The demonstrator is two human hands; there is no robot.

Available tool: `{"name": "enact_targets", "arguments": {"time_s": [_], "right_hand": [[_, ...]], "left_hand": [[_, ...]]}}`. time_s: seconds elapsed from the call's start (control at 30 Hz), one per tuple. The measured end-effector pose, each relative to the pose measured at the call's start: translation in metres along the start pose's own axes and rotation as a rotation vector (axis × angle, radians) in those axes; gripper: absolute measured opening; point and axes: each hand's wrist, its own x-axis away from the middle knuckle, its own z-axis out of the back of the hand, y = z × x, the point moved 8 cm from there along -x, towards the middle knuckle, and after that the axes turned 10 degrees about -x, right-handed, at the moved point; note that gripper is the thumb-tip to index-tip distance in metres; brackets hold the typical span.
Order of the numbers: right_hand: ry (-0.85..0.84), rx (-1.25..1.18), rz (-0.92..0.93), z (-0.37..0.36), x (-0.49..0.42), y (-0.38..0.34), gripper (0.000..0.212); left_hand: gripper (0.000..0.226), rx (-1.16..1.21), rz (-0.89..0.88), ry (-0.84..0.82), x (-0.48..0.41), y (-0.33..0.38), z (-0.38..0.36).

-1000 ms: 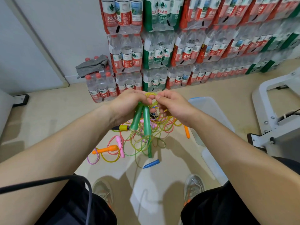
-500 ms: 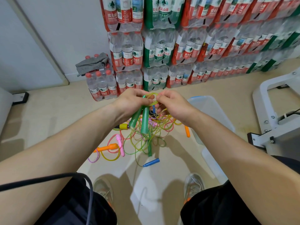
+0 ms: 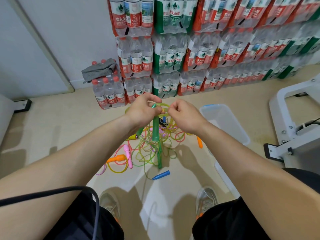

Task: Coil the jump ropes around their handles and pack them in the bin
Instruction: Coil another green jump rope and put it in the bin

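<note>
Left hand (image 3: 142, 110) grips two green handles (image 3: 155, 130) at frame centre; right hand (image 3: 183, 115) pinches the yellow-green rope (image 3: 165, 105). Bottle packs (image 3: 170, 56) at top read 农夫山泉.

Head view: we look forward and down
Near: left hand (image 3: 143, 110), right hand (image 3: 185, 116)
Far: stacked water packs (image 3: 170, 56)

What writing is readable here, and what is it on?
"农夫山泉": red labels on the stacked water-bottle packs.
"农夫山泉": green wrap on the neighbouring packs.
"NONGFU SPRING": the small line under the name on the red labels, barely legible.
Other fine print on the labels: too small to read.
</note>
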Motion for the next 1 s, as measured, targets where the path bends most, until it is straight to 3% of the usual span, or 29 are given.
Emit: {"name": "enact_targets", "arguments": {"time_s": [0.23,0.33,0.37,0.5,0.67,1.0], "right_hand": [[-0.117,-0.287,-0.173,-0.009,-0.011,0.029,0.023],[-0.031,-0.411,-0.102,-0.004,-0.009,0.028,0.002],[0.019,-0.426,-0.036,-0.001,-0.007,0.023,0.012],[0.073,-0.337,0.212,0.000,-0.001,0.002,0.026],[0.062,-0.398,0.132,-0.003,-0.001,0.003,0.018],[0.179,-0.110,0.125,0.011,-0.009,0.010,0.003]], "left_hand": [[0.029,0.445,0.037,-0.296,0.005,0.003,-0.013],[0.034,0.508,0.045,-0.312,0.004,0.002,-0.011],[0.037,0.521,0.041,-0.311,0.004,0.002,-0.009],[0.038,0.543,0.026,-0.293,0.005,0.002,-0.006],[0.025,0.522,0.025,-0.250,0.004,0.001,-0.005],[0.016,0.253,0.044,-0.144,0.003,-0.007,-0.005]]}}
